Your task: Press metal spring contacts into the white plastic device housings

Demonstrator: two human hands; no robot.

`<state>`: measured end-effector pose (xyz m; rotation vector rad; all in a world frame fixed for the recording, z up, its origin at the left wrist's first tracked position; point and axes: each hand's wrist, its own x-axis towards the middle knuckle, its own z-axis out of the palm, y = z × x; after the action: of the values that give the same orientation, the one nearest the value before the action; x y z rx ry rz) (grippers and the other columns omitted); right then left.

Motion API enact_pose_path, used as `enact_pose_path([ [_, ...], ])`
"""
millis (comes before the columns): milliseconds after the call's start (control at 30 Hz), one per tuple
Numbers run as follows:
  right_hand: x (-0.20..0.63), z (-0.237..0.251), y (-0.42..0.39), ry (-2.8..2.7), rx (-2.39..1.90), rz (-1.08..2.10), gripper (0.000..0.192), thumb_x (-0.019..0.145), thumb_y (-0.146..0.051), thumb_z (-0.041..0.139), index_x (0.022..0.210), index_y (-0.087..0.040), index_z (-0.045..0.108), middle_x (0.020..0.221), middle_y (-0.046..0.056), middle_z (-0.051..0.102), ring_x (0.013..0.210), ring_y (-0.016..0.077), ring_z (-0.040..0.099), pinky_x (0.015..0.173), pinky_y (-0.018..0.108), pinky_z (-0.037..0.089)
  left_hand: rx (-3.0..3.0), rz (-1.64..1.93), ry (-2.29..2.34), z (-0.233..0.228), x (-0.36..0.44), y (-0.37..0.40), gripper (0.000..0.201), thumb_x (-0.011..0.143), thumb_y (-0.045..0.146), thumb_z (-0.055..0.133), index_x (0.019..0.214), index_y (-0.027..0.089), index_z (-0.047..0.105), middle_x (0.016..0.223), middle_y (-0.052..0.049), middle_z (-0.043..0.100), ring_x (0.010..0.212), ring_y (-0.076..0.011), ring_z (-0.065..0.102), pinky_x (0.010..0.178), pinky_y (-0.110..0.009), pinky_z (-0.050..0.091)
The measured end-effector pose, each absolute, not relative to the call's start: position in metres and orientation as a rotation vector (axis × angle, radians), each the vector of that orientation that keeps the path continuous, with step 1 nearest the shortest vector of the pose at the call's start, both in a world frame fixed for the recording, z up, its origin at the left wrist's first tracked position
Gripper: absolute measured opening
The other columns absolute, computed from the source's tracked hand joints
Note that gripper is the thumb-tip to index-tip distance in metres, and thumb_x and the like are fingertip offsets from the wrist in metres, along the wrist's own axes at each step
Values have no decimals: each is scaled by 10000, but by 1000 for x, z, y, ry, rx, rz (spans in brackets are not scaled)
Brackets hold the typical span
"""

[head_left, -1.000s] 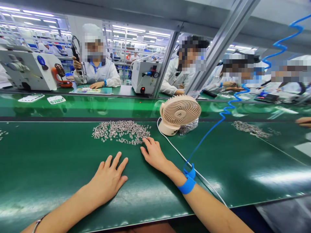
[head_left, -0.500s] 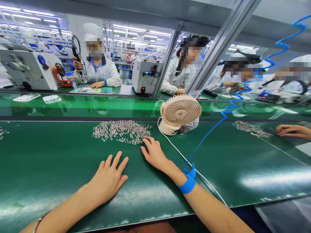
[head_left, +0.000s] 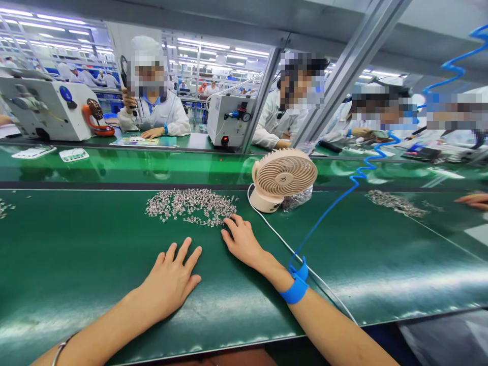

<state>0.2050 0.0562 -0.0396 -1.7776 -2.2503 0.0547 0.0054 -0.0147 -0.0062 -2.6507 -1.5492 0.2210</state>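
My left hand (head_left: 173, 277) lies palm down on the green work surface (head_left: 95, 229), fingers spread, holding nothing. It is in front of a loose pile of small shiny metal parts (head_left: 190, 203) and apart from it. My right hand (head_left: 242, 241) rests at the pile's right edge with its fingers slightly bent and apart. Its fingertips are beside the nearest parts; whether they touch any I cannot tell. A blue wrist strap (head_left: 295, 290) with a coiled blue cord (head_left: 328, 208) is on my right wrist.
A beige fan (head_left: 282, 175) stands right of the pile, its white cable (head_left: 316, 274) running under my right arm. More metal parts (head_left: 396, 203) lie at the right, near a co-worker's hand (head_left: 475, 200). Across the line, white panels (head_left: 74, 154) lie on the green conveyor (head_left: 183, 165).
My hands and the pile have not moved. The co-worker's hand at the right has drawn back to the right. The white panels on the conveyor have shifted left.
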Motion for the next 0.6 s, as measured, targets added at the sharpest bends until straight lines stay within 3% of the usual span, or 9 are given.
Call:
enact_pose_path([
  [600,206,-41,57,-2257,-1760,62,275,892,-186,443,1141,-120,540,1221,174,439,1049,286,453,865,391,382,-2647,194,-1540,-8,5,-16,506,891,329,467,1375,245,349,1431,-116,284,1214,-353,407,889,-475,448],
])
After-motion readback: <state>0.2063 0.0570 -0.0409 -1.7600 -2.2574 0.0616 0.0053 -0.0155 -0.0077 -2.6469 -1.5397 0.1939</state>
